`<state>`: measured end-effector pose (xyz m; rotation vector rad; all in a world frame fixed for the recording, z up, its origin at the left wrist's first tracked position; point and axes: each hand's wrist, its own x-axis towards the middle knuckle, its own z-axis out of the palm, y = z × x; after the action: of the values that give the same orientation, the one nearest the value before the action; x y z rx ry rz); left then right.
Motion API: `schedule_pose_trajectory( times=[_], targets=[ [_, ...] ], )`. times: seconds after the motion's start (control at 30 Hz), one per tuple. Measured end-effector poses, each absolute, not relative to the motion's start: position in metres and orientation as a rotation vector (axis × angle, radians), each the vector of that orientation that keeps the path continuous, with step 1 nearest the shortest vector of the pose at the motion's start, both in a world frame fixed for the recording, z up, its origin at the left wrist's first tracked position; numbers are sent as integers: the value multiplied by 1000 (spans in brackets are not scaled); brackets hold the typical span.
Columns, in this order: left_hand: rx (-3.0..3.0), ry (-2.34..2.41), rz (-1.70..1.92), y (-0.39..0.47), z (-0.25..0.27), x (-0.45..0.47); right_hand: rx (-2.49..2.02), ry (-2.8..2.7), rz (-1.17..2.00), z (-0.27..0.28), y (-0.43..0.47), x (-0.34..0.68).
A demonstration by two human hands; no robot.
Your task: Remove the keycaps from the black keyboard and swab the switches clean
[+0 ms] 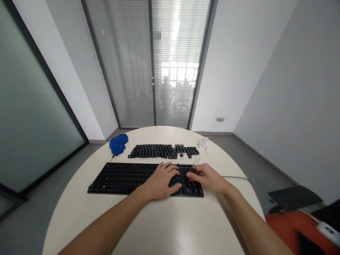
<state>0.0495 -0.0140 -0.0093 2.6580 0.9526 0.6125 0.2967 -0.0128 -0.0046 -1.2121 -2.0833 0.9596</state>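
A black keyboard (122, 177) lies on the round table, with most of its key places bare of caps and some caps still on at its right end. My left hand (164, 179) rests across its right half, palm down and fingers spread, gripping nothing. In my right hand (207, 176) a keycap puller (193, 170) with a dark handle and thin wires is pinched between thumb and fingers, over the number pad. Its lower end is hard to make out. Beyond the keyboard, loose black keycaps (152, 151) are laid out in rows.
A blue cloth (118, 143) lies at the table's far left, and a crumpled white tissue (203, 142) at the far right. A dark cable (235, 177) runs off the right edge of the pale table (170, 226). An orange chair seat (281, 230) holding devices stands lower right.
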Motion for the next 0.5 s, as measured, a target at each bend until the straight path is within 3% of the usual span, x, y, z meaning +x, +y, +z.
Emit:
schedule_pose_trajectory(
  times=[0.37,0.5],
  targets=[
    [2648,943,633,-13,-11,49,-1195,-1930,1084,-5,-10,295],
    [2608,905,676,-12,-9,49,-1202,-1846,984,-7,-8,291]
  ],
)
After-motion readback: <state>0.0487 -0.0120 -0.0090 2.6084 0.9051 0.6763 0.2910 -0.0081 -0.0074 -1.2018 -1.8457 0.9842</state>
